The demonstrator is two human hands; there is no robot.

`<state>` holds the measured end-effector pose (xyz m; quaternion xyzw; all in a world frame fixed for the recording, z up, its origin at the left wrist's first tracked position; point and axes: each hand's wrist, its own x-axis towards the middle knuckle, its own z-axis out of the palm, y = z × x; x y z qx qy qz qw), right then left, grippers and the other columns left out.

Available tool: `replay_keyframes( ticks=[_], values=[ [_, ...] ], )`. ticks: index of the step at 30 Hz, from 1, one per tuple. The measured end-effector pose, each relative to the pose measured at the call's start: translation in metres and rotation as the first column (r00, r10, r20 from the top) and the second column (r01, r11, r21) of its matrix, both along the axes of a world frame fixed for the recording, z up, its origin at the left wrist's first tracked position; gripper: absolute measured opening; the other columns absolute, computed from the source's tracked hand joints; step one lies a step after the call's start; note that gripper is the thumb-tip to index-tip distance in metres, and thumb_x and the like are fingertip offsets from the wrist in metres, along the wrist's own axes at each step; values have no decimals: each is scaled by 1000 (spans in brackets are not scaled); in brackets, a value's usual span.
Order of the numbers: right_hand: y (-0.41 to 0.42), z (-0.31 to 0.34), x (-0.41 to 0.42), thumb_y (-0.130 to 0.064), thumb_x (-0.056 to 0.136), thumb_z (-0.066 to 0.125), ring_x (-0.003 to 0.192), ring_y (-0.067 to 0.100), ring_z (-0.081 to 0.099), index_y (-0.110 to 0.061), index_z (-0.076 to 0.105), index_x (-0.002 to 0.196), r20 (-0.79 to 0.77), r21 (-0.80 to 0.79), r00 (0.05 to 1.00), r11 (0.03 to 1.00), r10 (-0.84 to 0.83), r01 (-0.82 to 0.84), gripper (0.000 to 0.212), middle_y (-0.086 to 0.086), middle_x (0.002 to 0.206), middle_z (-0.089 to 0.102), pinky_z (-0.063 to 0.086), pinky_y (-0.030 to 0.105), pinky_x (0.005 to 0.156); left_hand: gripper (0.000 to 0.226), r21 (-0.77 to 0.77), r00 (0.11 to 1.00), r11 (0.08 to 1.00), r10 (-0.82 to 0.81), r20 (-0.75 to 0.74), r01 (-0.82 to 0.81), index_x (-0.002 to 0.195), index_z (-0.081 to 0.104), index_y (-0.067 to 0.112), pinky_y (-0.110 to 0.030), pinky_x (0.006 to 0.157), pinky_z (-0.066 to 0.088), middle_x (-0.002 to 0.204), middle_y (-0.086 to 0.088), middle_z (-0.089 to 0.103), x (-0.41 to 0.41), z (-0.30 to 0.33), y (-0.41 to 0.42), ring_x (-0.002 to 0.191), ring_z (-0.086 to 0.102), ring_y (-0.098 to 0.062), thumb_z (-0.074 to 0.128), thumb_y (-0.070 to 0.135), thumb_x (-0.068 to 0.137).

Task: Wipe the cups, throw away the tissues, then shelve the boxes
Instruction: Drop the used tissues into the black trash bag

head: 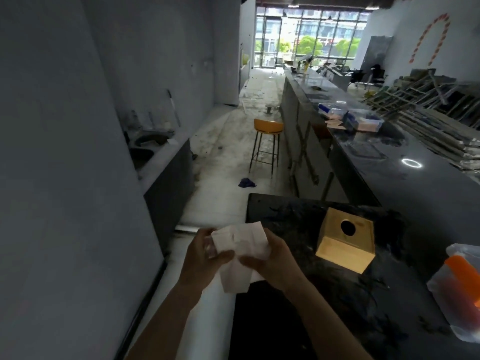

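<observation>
White tissue (240,252) pressed by right hand (270,263) against clear cup (209,246), clamped in left hand (205,258), near left off counter (298,219) edge. Wiping step judged underway. Wooden box (346,244) just right, nearer right hand.

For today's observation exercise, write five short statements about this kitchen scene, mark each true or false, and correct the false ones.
1. Both hands hold a white paper tissue. True.
2. The left hand grips a small clear glass cup behind the tissue. True.
3. The light wooden box with a round hole sits on the floor. False: it rests on the dark speckled stone counter.
4. The stool with the yellow seat stands on the counter. False: it stands on the floor beside the long bar.
5. The right hand is empty. False: it grips the tissue.
</observation>
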<state>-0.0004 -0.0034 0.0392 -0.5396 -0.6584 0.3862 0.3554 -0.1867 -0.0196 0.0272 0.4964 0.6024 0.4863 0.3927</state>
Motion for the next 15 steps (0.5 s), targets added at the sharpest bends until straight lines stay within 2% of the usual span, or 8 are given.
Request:
replay_keyframes(
  ticks=[2,4,7,9,11,13,15],
  values=[
    [0,-4,-16,-27,69,87,106,13,68,-22,65,123,-11,-16,999,999,34,-34,58,-5,114,73,58,45,93,52,9,999,999,49,-5,-49,113,58,9,-11,59,52,97,4,68,-12,3,-11,73,68,9,83,-10,71],
    [-2,-7,-33,-23,70,86,104,18,69,-20,65,121,-30,-12,998,998,53,-54,55,-1,112,73,59,50,91,51,19,995,995,101,17,-102,112,56,4,-11,57,52,93,3,67,-24,5,-24,70,68,8,80,-14,72],
    [-9,-10,-59,-13,71,87,105,22,69,-13,66,122,-59,-28,994,996,88,-89,55,5,114,72,58,49,93,51,26,981,981,191,30,-192,109,57,5,-19,64,56,96,-4,70,-43,2,-49,81,71,-5,86,-4,69],
    [-18,-14,-74,-23,66,87,107,23,70,-15,66,123,-78,-35,990,992,120,-123,61,4,115,73,58,51,93,53,7,969,970,243,51,-243,110,59,9,-35,73,61,105,-10,72,-55,-1,-70,92,72,-19,87,7,65],
    [-30,-19,-89,-28,65,84,107,25,70,-16,66,123,-101,-56,984,986,150,-156,62,3,114,74,59,52,92,48,-4,961,963,269,59,-269,109,60,10,-32,74,62,106,-8,72,-68,-5,-88,94,70,-20,86,0,70],
    [-39,-22,-101,-19,72,85,108,23,69,-16,64,124,-86,-84,980,979,179,-187,56,3,116,73,60,43,88,43,-16,957,959,284,55,-284,111,61,6,-27,73,60,103,-7,71,-78,-10,-102,91,68,-14,82,-6,74],
    [-46,-25,-110,-15,78,82,106,18,67,-17,62,126,-39,-86,973,970,226,-228,51,-1,118,70,55,22,76,43,-25,945,945,327,31,-326,110,62,3,-26,71,59,98,-5,70,-87,-18,-114,85,67,-8,83,-5,74]
  ],
)
